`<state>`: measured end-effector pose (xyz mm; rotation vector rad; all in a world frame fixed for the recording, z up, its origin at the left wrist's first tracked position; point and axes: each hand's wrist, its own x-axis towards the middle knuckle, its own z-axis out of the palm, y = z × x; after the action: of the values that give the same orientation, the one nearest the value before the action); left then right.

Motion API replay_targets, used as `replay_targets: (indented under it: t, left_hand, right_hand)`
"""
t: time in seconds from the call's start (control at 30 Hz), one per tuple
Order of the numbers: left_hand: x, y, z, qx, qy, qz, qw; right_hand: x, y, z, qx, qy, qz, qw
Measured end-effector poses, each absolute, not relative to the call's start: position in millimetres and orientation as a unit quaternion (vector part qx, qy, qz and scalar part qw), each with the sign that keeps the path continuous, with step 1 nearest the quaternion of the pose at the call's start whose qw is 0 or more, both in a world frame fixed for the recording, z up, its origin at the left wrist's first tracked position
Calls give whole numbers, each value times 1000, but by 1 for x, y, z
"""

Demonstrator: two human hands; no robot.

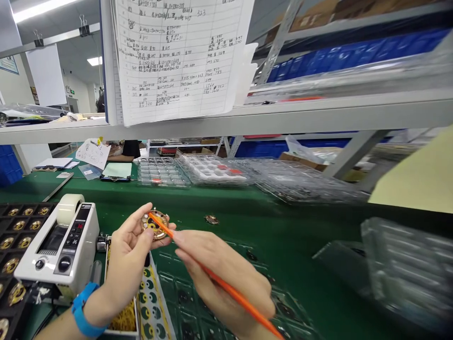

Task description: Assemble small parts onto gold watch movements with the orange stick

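My left hand [122,257] pinches a round gold-rimmed watch piece [162,216] between thumb and fingers, tilted toward me. My right hand [219,269] is closed like a pen grip around a long, thin orange stick [240,302]. The stick's tip reaches the inside of the watch piece, where yellow and black show. Beyond my right hand a small round metal part [212,219] lies on the green mat [297,245]. Below my hands are a sheet of yellow and green ring stickers [150,302] and a clear compartment tray [170,288] with dark parts.
At left stands a white tape dispenser [76,255], beside a black tray [24,255] of gold watch pieces. Clear plastic trays [212,170] line the back; more are stacked at right [410,264]. A grey shelf [247,118] crosses above. Another person's arm [123,156] shows behind.
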<state>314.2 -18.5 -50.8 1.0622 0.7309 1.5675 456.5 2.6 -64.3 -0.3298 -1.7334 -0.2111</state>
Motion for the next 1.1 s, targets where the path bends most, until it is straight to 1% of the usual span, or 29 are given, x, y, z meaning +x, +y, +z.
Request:
replay_targets:
  t: [0.07,0.13,0.2,0.3,0.37,0.43,0.53,0.6,0.67,0.77,0.93,1.1]
  left_hand:
    - [313,-16,-51,436,300,658,536]
    - [312,-14,-50,428,298,657,545]
    - [309,-13,-49,422,297,654,553]
    - [307,-11,-46,428,307,646,552]
    - [306,-12,-44,439,321,633,551]
    - [306,-12,-41,450,331,613,559]
    - [306,-14,-39,465,332,598,562]
    - [306,-14,-39,477,327,602,551]
    - [307,-14,-41,490,328,607,533]
    - [307,-12,-45,514,337,612,498]
    - [307,-12,-45,537,378,617,432]
    - [309,-13,-44,544,403,635,372]
  right_hand:
    - [457,4,-64,-114,-788,-168,582]
    - [458,5,-64,-94,-802,-221,547]
    - [459,6,-64,-92,-805,-211,547]
    - [461,7,-65,-121,-774,-80,617]
    - [464,6,-66,-147,-724,19,674]
    - [468,6,-65,-181,-670,102,713]
    - [470,5,-62,-232,-609,205,731]
    - [469,4,-59,-239,-584,235,739]
    - [467,3,-57,-227,-571,220,757]
    - [465,0,-59,-230,-588,144,762]
    - [464,-4,-64,-233,-692,84,678]
    - [456,-7,-63,-222,-748,-40,624]
